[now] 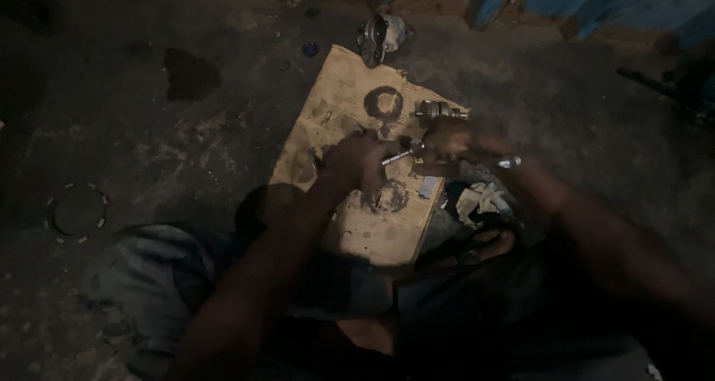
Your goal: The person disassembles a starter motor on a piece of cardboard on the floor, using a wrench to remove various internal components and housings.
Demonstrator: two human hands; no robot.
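Fingers: left hand [356, 165] grips metal shaft [398, 156] | right hand [465, 144] grip unclear | over cardboard [350, 105]

A short metal shaft [398, 156], bright and cylindrical, lies roughly level between the two hands, above a stained cardboard sheet. Its left end disappears into the closed fingers of the left hand [356, 165]; its right end meets a darker, wider part held in the right hand [463, 144]. Dim light hides finer detail.
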